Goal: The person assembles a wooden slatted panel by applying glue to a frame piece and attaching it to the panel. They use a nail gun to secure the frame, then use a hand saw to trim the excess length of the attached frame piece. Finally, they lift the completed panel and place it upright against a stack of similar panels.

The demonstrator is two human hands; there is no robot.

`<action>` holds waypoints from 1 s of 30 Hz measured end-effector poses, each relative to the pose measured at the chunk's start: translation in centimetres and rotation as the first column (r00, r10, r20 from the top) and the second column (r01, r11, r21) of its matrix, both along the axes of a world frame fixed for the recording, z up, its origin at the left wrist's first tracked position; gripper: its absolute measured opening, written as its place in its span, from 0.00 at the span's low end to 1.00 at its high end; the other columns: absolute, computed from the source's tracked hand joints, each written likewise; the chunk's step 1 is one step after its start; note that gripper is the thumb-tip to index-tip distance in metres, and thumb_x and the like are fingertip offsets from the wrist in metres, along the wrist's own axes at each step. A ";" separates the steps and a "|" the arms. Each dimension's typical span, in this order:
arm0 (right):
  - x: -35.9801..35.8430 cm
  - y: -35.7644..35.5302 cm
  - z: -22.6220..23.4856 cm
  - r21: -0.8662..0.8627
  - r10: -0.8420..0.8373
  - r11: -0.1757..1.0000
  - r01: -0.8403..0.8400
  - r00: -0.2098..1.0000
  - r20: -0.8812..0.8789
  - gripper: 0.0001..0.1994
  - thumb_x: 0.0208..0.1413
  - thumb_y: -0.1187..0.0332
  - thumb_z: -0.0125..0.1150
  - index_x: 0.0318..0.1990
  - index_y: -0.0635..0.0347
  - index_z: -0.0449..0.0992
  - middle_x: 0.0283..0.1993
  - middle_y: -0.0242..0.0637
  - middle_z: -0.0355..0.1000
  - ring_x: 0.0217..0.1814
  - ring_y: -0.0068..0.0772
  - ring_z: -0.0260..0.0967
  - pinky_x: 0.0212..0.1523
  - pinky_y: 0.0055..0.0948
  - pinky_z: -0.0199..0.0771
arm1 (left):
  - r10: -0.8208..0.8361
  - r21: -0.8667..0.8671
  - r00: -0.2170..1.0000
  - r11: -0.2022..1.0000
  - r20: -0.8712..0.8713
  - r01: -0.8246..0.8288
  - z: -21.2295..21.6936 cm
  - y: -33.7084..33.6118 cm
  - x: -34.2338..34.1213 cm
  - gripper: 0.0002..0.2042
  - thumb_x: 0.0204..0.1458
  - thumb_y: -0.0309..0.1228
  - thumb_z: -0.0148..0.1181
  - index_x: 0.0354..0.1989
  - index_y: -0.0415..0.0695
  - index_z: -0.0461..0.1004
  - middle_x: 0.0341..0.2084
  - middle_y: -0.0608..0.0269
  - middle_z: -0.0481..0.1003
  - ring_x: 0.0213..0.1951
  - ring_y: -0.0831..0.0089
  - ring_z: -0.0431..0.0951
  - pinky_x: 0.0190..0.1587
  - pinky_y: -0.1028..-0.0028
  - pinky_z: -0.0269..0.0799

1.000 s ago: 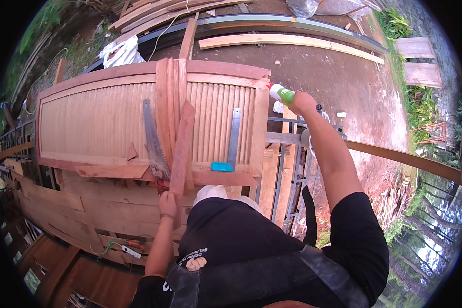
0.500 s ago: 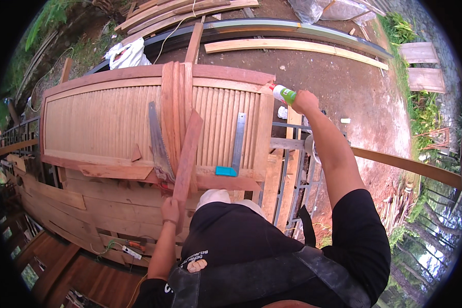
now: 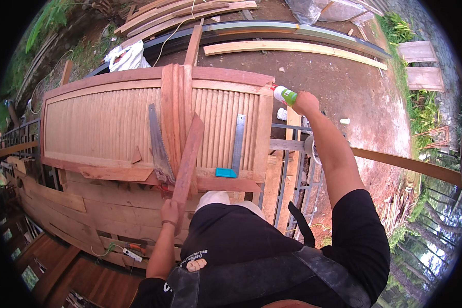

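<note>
My right hand [image 3: 306,103] is wrapped round a green and white squeeze bottle [image 3: 285,95]. Its red tip points at the far right corner of a slatted wooden panel [image 3: 102,120]; whether tip and wood touch, I cannot tell. Low and left of centre, my left hand [image 3: 170,211] grips the near end of a reddish wooden strip [image 3: 188,159], whose far end rests over the panel. Next to that strip, a stack of reddish mouldings [image 3: 172,102] crosses the panel, with a handsaw [image 3: 160,141] against its left side. A try square [image 3: 238,141] with a turquoise stock lies on the slats.
Wooden offcuts [image 3: 117,173] lie along the panel's near edge. Long boards [image 3: 292,47] and a white sack [image 3: 127,56] are on the ground beyond. At the right are metal bars [image 3: 278,192] and a long brown plank [image 3: 408,165]. A power strip [image 3: 132,254] sits at the lower left.
Both hands keep their holds, and the bottle's tip stays at the panel's corner. A dark strap hanging by my right side has swung slightly to the left.
</note>
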State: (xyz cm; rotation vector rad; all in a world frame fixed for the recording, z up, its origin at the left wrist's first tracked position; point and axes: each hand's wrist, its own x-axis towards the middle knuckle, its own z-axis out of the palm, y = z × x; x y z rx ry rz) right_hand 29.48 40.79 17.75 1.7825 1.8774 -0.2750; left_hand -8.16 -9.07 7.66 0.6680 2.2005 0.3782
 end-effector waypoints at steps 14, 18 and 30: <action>1.1 -1.3 -0.1 0.020 -0.032 0.999 0.033 0.999 -0.034 0.17 0.48 0.63 0.62 0.44 0.61 0.80 0.45 0.48 0.78 0.48 0.47 0.77 0.48 0.41 0.78 | -0.042 -0.018 0.999 0.999 -0.009 0.042 0.0 0.2 -0.5 0.16 0.55 0.38 0.46 0.33 0.35 0.72 0.33 0.35 0.74 0.41 0.38 0.73 0.43 0.55 0.69; 0.8 -2.5 0.5 -0.003 -0.055 0.998 0.055 0.998 -0.015 0.18 0.48 0.60 0.63 0.45 0.60 0.79 0.46 0.46 0.78 0.49 0.46 0.77 0.48 0.40 0.78 | -0.049 0.002 0.999 0.999 -0.012 0.049 -0.1 0.1 -0.3 0.17 0.56 0.39 0.47 0.33 0.35 0.72 0.33 0.35 0.74 0.41 0.38 0.73 0.42 0.55 0.69; 2.8 -7.7 0.3 0.006 -0.046 0.999 0.047 0.998 -0.046 0.20 0.48 0.56 0.65 0.45 0.59 0.79 0.46 0.45 0.78 0.48 0.43 0.77 0.47 0.39 0.78 | -0.088 0.003 0.995 0.996 -0.045 0.088 -0.9 -1.5 0.2 0.19 0.56 0.42 0.47 0.36 0.36 0.74 0.35 0.36 0.75 0.42 0.40 0.75 0.43 0.55 0.70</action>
